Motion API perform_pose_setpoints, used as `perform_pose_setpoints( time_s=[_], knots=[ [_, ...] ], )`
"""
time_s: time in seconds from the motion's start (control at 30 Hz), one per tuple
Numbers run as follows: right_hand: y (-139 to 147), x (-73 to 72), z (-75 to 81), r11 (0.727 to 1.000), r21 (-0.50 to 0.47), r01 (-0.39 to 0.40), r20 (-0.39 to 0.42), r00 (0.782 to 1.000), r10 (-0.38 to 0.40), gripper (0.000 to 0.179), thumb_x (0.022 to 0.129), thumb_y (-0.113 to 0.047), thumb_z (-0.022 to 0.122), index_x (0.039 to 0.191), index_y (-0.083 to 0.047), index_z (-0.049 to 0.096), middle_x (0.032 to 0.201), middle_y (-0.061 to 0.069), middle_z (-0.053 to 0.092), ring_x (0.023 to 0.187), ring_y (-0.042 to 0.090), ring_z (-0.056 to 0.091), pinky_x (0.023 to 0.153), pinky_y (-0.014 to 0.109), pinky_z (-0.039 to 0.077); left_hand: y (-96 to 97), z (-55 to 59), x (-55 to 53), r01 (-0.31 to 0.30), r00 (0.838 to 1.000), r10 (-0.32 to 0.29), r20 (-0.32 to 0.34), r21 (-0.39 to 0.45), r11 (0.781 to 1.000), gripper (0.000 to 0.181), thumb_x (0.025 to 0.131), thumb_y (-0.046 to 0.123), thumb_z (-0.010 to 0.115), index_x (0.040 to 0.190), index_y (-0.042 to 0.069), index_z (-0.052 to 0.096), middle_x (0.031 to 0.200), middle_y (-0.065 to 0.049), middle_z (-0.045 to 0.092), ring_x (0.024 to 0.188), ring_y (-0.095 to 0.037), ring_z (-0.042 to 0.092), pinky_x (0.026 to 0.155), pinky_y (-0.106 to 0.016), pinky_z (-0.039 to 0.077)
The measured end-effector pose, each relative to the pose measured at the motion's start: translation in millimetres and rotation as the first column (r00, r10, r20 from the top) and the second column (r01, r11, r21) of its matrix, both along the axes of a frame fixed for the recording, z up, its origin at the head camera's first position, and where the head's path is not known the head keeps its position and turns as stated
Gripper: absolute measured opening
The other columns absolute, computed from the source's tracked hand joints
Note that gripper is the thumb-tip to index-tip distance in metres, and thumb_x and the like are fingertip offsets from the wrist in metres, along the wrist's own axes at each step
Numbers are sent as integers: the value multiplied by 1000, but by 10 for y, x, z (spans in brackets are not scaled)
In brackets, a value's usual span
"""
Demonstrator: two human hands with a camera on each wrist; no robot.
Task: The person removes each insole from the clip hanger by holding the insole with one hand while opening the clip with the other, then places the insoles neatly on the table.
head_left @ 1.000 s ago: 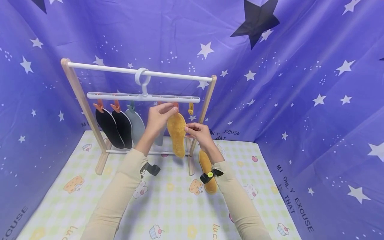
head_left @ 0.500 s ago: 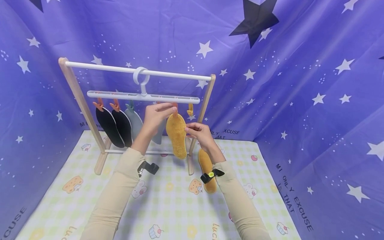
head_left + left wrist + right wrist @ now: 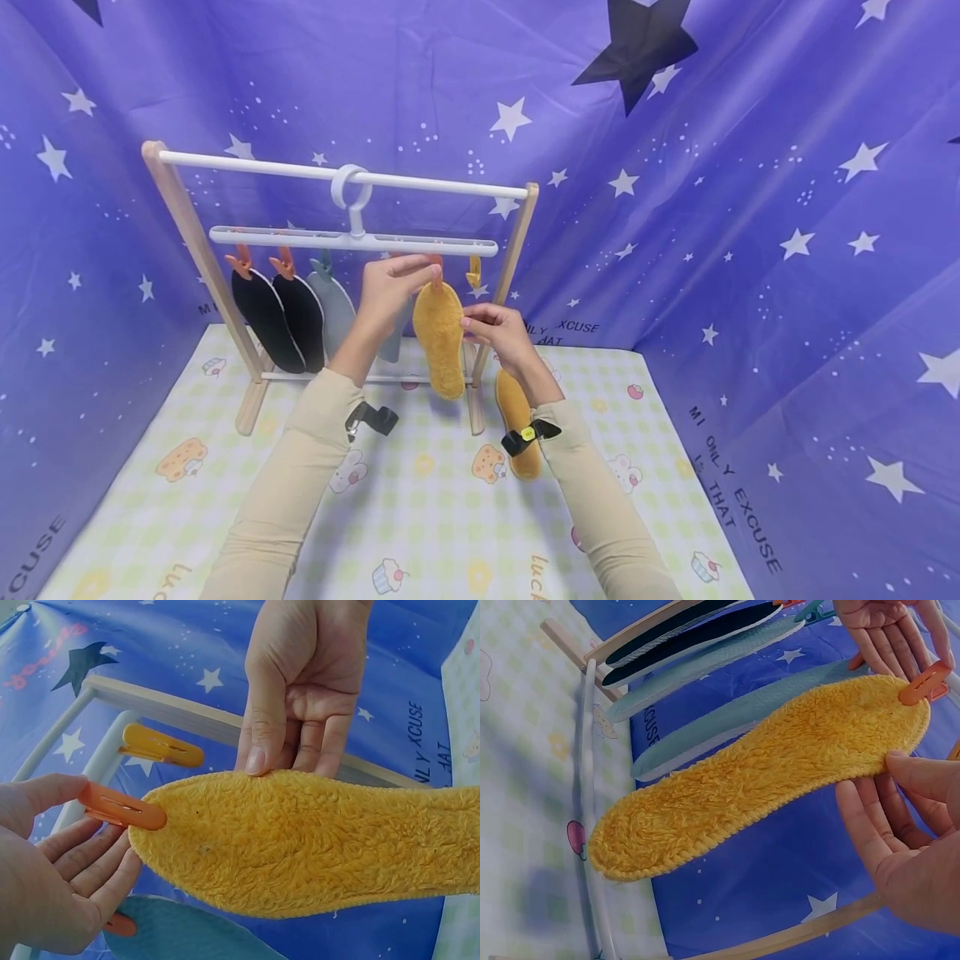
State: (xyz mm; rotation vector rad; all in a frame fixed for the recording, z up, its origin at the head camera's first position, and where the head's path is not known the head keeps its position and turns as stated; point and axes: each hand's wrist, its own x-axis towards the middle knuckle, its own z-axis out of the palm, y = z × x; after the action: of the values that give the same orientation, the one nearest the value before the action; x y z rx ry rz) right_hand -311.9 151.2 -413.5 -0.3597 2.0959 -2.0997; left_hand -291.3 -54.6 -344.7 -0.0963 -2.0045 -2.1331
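Note:
A fuzzy yellow insole [image 3: 440, 342] hangs toe-end up below the right part of the white clip hanger [image 3: 300, 238]. An orange clothespin [image 3: 124, 806] bites its upper tip. My left hand [image 3: 386, 293] pinches that clothespin by its tail, thumb in front and fingers behind. At the insole's right edge, my right hand [image 3: 501, 335] holds it between thumb and fingers. Just right of it, a yellow clothespin [image 3: 161, 745] dangles with nothing in it. Another yellow insole [image 3: 512, 398] lies on the table, partly covered by my right wrist.
Two black insoles [image 3: 268, 321] and two grey-blue insoles [image 3: 705, 731] hang on the hanger's left and middle. The hanger hooks over the top bar [image 3: 255, 165] of a rack with wooden legs [image 3: 183, 208]. A checked cloth [image 3: 420, 517] covers the table; a starry purple curtain [image 3: 712, 275] surrounds it.
The yellow insole has turned slightly to face the head view and sits clearer of the left hand. Both hands keep nearly the same places on clothespin and insole.

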Motion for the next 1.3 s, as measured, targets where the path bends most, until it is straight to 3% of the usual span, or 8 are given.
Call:
perform_pose_setpoints(
  time_s=[0.27,0.57,0.73,0.87,1.03,1.3],
  knots=[
    [-5,-9,9,1000,-17,-9,12,1000,9,23,95,4,65,116,15,64,92,-1,71,85,11,69,79,28,64,1,1,-8,-14,1000,14,12,-13,1000,35,88,16,80,116,-3,74,118,-21,73,104,-18,71,95,-37,59],
    [-42,7,12,1000,-15,-9,32,999,9,24,96,4,65,117,15,64,91,-1,70,85,11,69,81,32,64,-21,-20,-11,-25,1000,25,4,-46,999,36,88,18,80,117,-2,74,119,-20,73,111,-23,68,84,-24,56],
    [-59,9,6,1000,-26,-10,44,999,11,24,95,4,65,117,15,64,90,-1,70,84,12,69,78,29,64,-20,-21,-7,-30,1000,30,3,-35,999,35,87,15,80,116,-3,74,118,-21,73,115,-25,68,97,-32,56],
    [-69,-9,-12,1000,-14,-11,45,999,11,24,96,4,65,117,14,64,91,-1,70,85,12,69,87,39,63,-19,-21,-5,-43,999,43,4,-39,998,35,86,15,80,115,-3,75,118,-21,73,119,-27,67,107,-37,52],
    [-78,-27,-29,1000,-6,-9,57,998,9,21,96,3,66,115,12,66,91,-1,70,85,12,69,100,58,54,-21,-31,-5,-46,999,47,10,-42,998,33,86,17,81,114,0,76,115,-19,75,118,-25,67,108,-38,51],
    [-89,-27,-43,1000,-6,-13,45,999,13,19,96,5,64,113,13,65,90,-1,69,85,11,69,99,58,54,-31,-49,-27,-47,999,47,14,-31,998,34,85,16,81,113,-1,76,115,-19,74,116,-22,67,105,-35,53]
  ],
)
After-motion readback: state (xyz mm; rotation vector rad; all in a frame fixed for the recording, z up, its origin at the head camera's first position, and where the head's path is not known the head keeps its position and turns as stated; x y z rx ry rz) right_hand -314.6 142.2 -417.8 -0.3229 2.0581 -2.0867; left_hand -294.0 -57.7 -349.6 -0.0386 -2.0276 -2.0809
